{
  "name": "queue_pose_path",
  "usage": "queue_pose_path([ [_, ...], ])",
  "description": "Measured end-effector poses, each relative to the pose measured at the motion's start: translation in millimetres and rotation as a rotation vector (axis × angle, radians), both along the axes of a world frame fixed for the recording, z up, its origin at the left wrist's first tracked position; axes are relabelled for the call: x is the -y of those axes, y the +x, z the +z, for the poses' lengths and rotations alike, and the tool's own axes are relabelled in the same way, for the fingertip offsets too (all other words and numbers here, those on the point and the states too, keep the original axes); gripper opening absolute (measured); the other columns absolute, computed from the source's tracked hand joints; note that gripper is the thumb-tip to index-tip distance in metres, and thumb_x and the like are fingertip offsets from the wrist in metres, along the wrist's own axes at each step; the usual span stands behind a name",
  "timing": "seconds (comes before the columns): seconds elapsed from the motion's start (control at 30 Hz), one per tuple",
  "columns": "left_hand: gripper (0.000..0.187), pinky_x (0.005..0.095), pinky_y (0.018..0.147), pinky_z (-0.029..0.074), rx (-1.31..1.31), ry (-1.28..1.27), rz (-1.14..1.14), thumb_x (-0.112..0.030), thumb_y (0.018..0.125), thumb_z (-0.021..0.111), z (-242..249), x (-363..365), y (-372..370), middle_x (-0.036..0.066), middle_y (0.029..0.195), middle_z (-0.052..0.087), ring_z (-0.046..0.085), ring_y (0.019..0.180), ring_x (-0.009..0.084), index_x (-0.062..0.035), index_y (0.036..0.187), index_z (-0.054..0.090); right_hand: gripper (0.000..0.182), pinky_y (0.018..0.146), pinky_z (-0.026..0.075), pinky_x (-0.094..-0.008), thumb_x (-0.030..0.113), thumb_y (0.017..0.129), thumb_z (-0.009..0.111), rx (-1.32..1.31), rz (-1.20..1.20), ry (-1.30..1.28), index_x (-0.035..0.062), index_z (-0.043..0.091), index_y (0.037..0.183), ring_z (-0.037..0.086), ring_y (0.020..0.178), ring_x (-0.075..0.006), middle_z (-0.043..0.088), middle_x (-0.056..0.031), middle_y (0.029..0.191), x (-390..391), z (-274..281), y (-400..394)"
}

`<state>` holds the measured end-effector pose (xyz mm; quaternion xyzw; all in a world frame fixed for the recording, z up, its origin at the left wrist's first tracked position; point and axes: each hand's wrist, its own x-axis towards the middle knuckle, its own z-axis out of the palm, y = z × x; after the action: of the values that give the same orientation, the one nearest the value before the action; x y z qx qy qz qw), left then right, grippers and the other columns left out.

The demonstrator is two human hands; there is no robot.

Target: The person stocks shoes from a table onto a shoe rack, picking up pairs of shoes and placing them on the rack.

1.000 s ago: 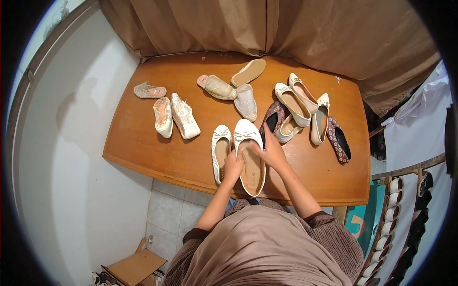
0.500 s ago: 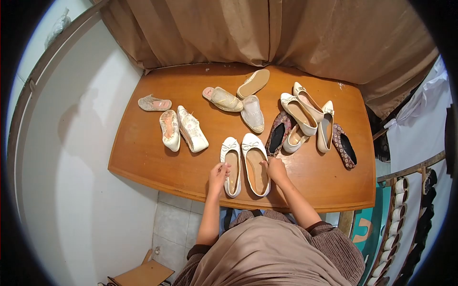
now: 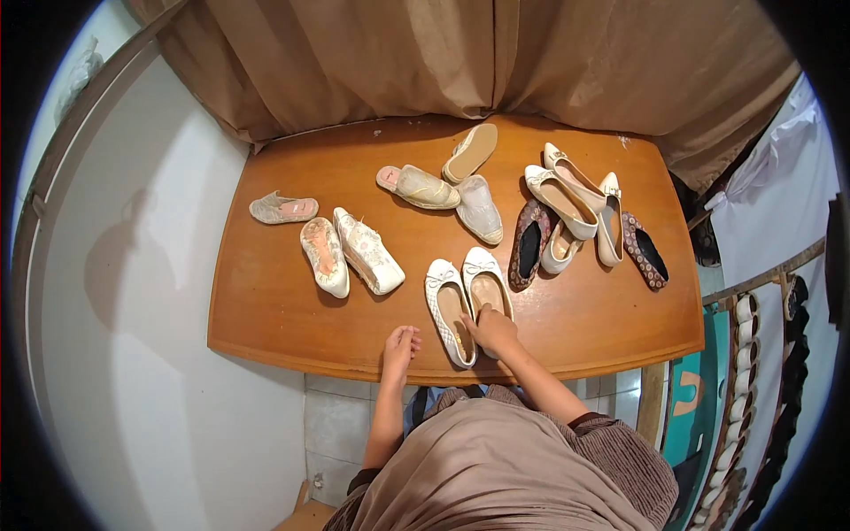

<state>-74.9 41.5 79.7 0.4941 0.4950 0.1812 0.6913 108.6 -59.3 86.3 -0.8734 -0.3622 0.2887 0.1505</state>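
Observation:
A pair of white ballet flats with bows lies side by side near the table's front edge, the left flat (image 3: 449, 305) and the right flat (image 3: 486, 288) touching. My right hand (image 3: 492, 331) is over the heel of the right flat, its fingers at the inner edges of both shoes; their exact grip is hard to make out. Left of the pair, my left hand (image 3: 401, 350) hovers by the table edge, apart from the shoes, with its fingers loosely curled and nothing visible in them.
Floral shoes (image 3: 368, 251) and a slipper (image 3: 283, 209) lie at the left of the wooden table (image 3: 266, 310). Beige mules (image 3: 421, 187) are at the back middle. Cream flats (image 3: 561, 202) and patterned flats (image 3: 645, 251) lie at the right. A shoe rack (image 3: 738, 389) stands beyond.
My left hand has come off the left flat. My right hand has moved from the right flat's outer side to between the shoes, which now sit closer together.

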Motion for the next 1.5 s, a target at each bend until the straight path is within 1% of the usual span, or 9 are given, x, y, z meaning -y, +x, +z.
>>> queue_pose_path([
  [0.2,0.018,0.0177,0.052,0.036,0.000,-0.006,-0.121,-0.022,0.092,0.047,9.6,-26.9,-4.4,0.001,0.074,0.054,0.049,0.062,0.0057,-0.0074,0.093,0.057,0.046,0.054,0.052,-0.0384,0.041,0.084,0.053,0.319,0.024,-0.112,-0.0016,0.050,0.101,0.066,0.070,-0.0309,0.064,-0.0181,0.083,-8.3,-10.5,-31.8],
  [0.5,0.017,0.0179,0.051,0.038,-0.012,-0.047,-0.289,-0.021,0.091,0.047,-14.1,-61.0,-13.1,0.000,0.074,0.055,0.050,0.060,0.0058,-0.0072,0.093,0.057,0.037,0.065,0.052,-0.0403,0.037,0.082,0.054,0.248,-0.114,-0.260,0.0018,0.057,0.092,0.065,0.076,-0.0313,0.065,-0.0181,0.082,6.4,-10.3,-46.4],
  [0.87,0.017,0.0191,0.050,0.037,-0.032,-0.103,-0.547,-0.022,0.090,0.047,-22.1,-74.2,10.4,0.001,0.075,0.054,0.048,0.061,0.0063,-0.0076,0.094,0.056,0.019,0.059,0.052,-0.0418,0.023,0.081,0.053,0.434,-0.239,-0.017,0.0041,0.055,0.085,0.064,0.070,-0.0305,0.063,-0.0136,0.072,0.6,-16.9,-62.2],
  [1.17,0.026,0.0217,0.054,0.043,-0.053,-0.248,-0.711,-0.028,0.094,0.041,-46.8,-68.5,15.5,0.003,0.073,0.055,0.054,0.062,0.0104,-0.0064,0.095,0.054,0.012,0.058,0.049,-0.0439,0.014,0.078,0.051,0.356,-0.313,0.143,0.0033,0.055,0.082,0.062,0.065,-0.0346,0.061,-0.0180,0.071,6.0,-13.3,-58.4],
  [1.27,0.036,0.0260,0.060,0.046,0.024,-0.392,-0.680,-0.038,0.094,0.038,-46.2,-63.3,23.6,0.007,0.082,0.058,0.057,0.070,0.0152,-0.0062,0.105,0.051,0.011,0.059,0.049,-0.0447,0.013,0.078,0.052,0.346,-0.360,0.217,0.0028,0.054,0.081,0.061,0.066,-0.0360,0.060,-0.0182,0.071,12.7,12.2,-61.8],
  [1.33,0.054,0.0333,0.074,0.047,0.107,-0.546,-0.570,-0.051,0.091,0.033,-39.8,-51.0,35.1,0.012,0.104,0.057,0.058,0.087,0.0221,-0.0068,0.119,0.046,0.010,0.060,0.049,-0.0450,0.013,0.078,0.052,0.357,-0.384,0.262,0.0026,0.054,0.081,0.060,0.066,-0.0365,0.060,-0.0182,0.071,18.9,30.6,-65.4],
  [1.37,0.066,0.0397,0.091,0.042,0.175,-0.596,-0.606,-0.058,0.088,0.031,-44.9,-45.0,38.7,0.013,0.127,0.048,0.051,0.108,0.0263,-0.0080,0.131,0.038,0.010,0.060,0.048,-0.0452,0.013,0.078,0.052,0.358,-0.380,0.319,0.0028,0.054,0.081,0.060,0.065,-0.0367,0.060,-0.0180,0.072,22.2,40.7,-66.7],
  [1.4,0.066,0.0397,0.091,0.042,0.177,-0.594,-0.619,-0.058,0.088,0.031,-40.4,-34.6,43.6,0.013,0.127,0.048,0.051,0.108,0.0263,-0.0080,0.131,0.038,0.010,0.060,0.048,-0.0453,0.013,0.078,0.053,0.360,-0.375,0.376,0.0029,0.053,0.080,0.059,0.065,-0.0369,0.060,-0.0178,0.072,25.5,48.9,-67.5],
  [1.5,0.067,0.0439,0.104,0.032,0.620,-0.971,-0.492,-0.057,0.088,0.034,-21.4,0.7,57.0,0.011,0.134,0.042,0.041,0.123,0.0279,-0.0090,0.135,0.035,0.010,0.059,0.048,-0.0446,0.013,0.079,0.053,0.373,-0.379,0.392,0.0031,0.054,0.080,0.059,0.064,-0.0363,0.059,-0.0176,0.070,37.8,65.6,-71.5],
])
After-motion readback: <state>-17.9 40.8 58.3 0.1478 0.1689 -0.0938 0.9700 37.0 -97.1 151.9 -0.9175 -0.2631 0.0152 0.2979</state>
